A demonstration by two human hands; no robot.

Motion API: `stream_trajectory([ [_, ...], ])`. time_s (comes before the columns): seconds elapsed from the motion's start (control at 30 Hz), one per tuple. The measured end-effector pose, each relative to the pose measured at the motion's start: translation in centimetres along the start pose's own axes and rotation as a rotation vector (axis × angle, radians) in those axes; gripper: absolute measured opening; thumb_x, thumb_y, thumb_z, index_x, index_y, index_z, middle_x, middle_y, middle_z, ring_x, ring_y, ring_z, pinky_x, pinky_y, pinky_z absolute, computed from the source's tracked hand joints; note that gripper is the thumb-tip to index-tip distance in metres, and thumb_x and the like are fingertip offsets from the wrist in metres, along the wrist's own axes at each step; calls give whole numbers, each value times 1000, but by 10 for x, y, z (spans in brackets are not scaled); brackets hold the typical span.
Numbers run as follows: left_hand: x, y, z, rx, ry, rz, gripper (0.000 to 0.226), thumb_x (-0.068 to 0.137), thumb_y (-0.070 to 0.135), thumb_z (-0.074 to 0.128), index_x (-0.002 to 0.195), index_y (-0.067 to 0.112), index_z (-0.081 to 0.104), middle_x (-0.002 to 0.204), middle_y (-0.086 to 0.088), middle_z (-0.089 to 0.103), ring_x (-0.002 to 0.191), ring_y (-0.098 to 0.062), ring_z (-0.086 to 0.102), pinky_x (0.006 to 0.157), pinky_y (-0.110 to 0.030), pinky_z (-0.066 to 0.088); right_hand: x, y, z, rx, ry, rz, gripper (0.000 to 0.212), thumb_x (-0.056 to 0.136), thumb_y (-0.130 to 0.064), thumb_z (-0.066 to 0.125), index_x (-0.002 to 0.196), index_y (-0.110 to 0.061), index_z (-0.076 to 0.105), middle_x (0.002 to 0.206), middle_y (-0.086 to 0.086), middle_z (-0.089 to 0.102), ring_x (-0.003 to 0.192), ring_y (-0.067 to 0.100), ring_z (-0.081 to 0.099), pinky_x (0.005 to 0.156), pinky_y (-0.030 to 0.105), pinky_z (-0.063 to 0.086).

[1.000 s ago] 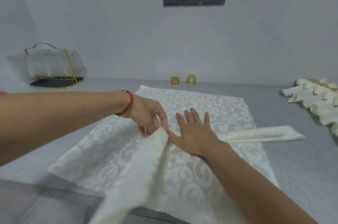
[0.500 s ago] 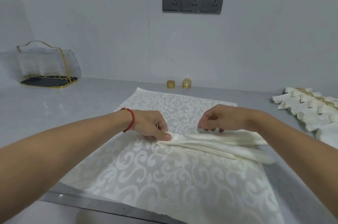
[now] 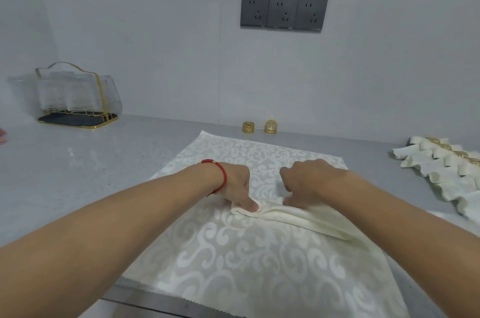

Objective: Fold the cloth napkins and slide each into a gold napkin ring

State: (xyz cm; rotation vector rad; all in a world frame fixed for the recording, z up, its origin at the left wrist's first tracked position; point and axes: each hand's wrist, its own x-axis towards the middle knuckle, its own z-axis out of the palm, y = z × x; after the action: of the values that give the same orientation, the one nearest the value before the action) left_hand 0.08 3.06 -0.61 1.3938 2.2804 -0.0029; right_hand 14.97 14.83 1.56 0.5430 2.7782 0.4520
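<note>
A cream napkin (image 3: 291, 216), folded into a long narrow strip, lies across the middle of the patterned cloth (image 3: 249, 260) spread on the grey counter (image 3: 78, 174); the left hand (image 3: 233, 185), fingers curled, pins the strip's left end under its thumb; the right hand (image 3: 306, 182), just right of it, has its fingers curled down onto the strip, pinching the fold; two gold napkin rings (image 3: 248, 127) stand beyond the cloth's far edge, against the wall; a row of finished napkins (image 3: 441, 164) in rings lies well right of the cloth; a gold-framed glass holder (image 3: 75, 99) sits far left of it.
</note>
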Motion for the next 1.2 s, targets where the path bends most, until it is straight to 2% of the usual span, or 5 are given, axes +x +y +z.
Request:
stream_trajectory([
  [0.2, 1, 4, 0, 16, -18, -43, 51, 77, 61, 71, 83, 11, 73, 76, 1, 62, 69, -23, 54, 67, -34, 48, 6, 18, -22, 469, -183, -130, 30, 97, -51, 62, 93, -25, 75, 88, -9, 68, 76, 17, 59, 77, 35, 52],
  [0.4, 2, 2, -4, -17, -45, -63, 47, 78, 60, 70, 83, 13, 72, 75, -1, 61, 67, -24, 48, 64, -32, 44, -3, 40, -31, 891, -509, -206, 34, 94, 7, 56, 121, -3, 72, 99, 10, 76, 85, 15, 73, 77, 27, 57],
  [0.73, -3, 6, -10, 62, -82, -45, 39, 82, 61, 66, 71, 24, 69, 72, -1, 66, 65, -20, 56, 62, -29, 47, 20, 21, -7, 611, -191, -184, 41, 80, -56, 79, 77, -16, 70, 72, -8, 58, 74, 14, 55, 84, 34, 54],
  [0.97, -3, -2, -14, -7, 79, 104, 35, 82, 53, 72, 78, 19, 75, 76, -4, 70, 72, -19, 60, 88, -42, 57, 27, 28, 5, 621, -81, -150, 39, 79, -58, 78, 78, -19, 76, 77, -12, 69, 77, 15, 70, 81, 33, 57],
  [1.2, -1, -5, 0, -269, 191, 155, 12, 86, 32, 76, 89, 21, 78, 90, 2, 76, 73, -13, 66, 71, -27, 58, 29, 24, 23, 670, 55, -89, 45, 75, -58, 82, 76, -14, 71, 68, -3, 68, 63, 11, 62, 66, 26, 50],
])
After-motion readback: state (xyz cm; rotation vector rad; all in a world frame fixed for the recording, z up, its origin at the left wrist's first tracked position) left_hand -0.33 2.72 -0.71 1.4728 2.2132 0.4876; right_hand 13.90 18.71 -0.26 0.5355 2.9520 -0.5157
